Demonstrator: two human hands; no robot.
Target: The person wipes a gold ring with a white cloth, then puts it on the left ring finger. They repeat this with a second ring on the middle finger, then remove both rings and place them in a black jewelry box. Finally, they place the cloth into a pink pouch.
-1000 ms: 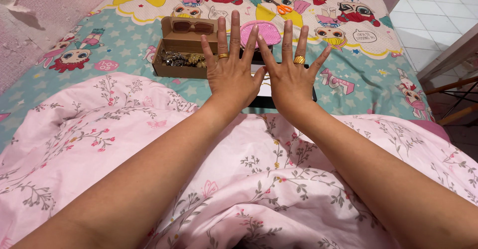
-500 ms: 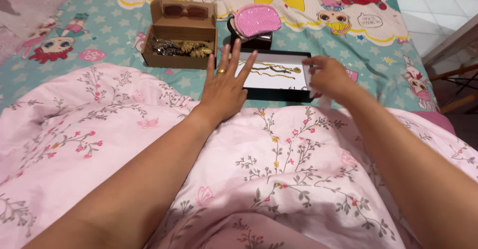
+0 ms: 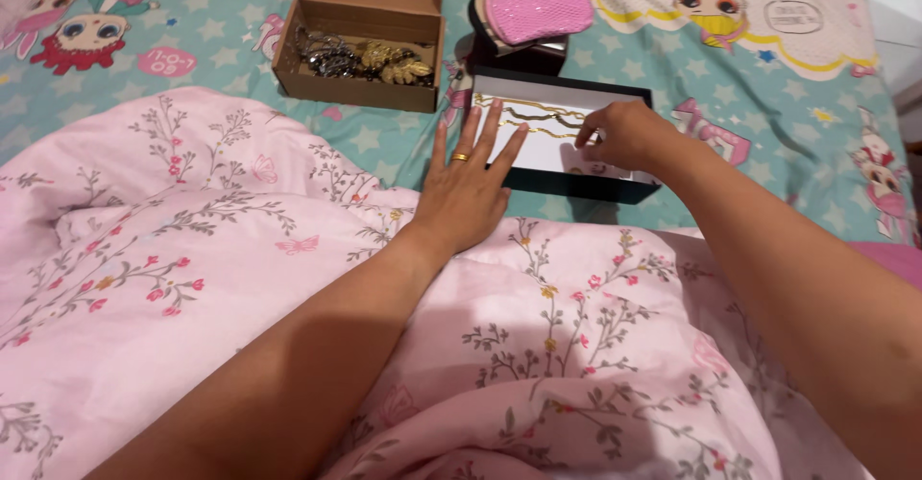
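Observation:
My left hand lies flat with its fingers spread, a gold ring on one finger. Its fingertips rest on the near left edge of a shallow black box with a white insert. Gold chains lie across the insert. My right hand hovers over the right part of the box, fingers curled down at the chains' right ends. The back of the hand hides whether it grips a chain.
A brown cardboard box holding gold and dark jewellery stands at the back left. A pink sequin pouch sits on a dark case behind the black box. A pink floral blanket covers my lap; the cartoon-print sheet lies beyond.
Both hands dropped from a raised, spread pose. The left hand settled at the black box's edge; the right hand moved in over the chains and curled its fingers. The view tilted downward.

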